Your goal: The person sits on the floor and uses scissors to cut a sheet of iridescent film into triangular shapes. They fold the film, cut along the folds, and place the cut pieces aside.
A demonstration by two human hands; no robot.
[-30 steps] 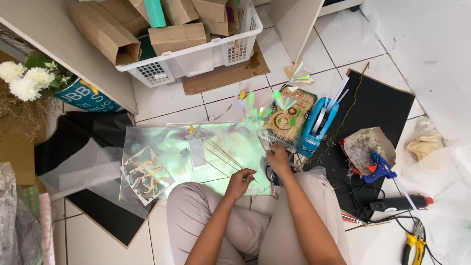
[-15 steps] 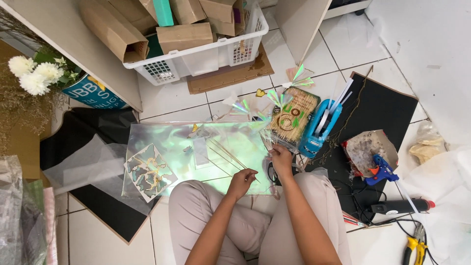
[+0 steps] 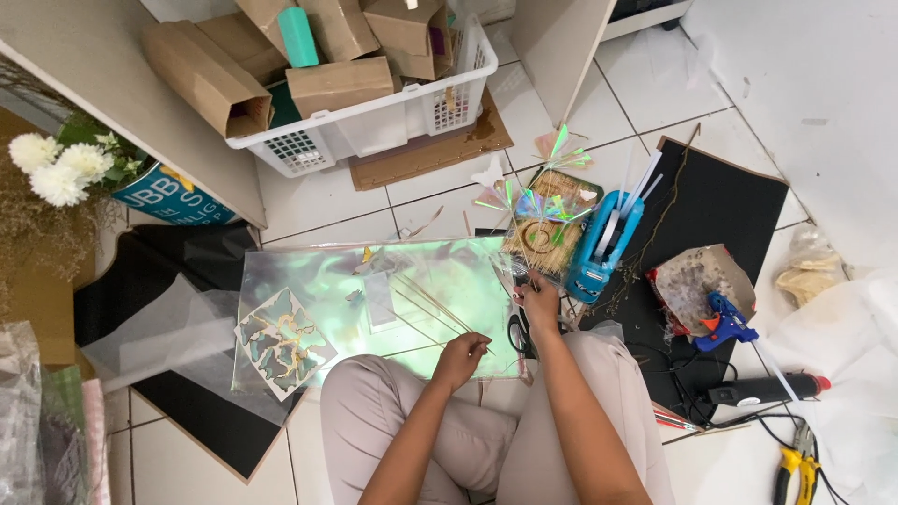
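You are closing your left hand around thin wooden sticks lying on the iridescent cellophane sheet across the tiled floor, while your right hand is pinching another stick beside the blue tape dispenser, likely calling for careful alignment.

There are two hands, one white basket, one blue glue gun, and three white flowers.
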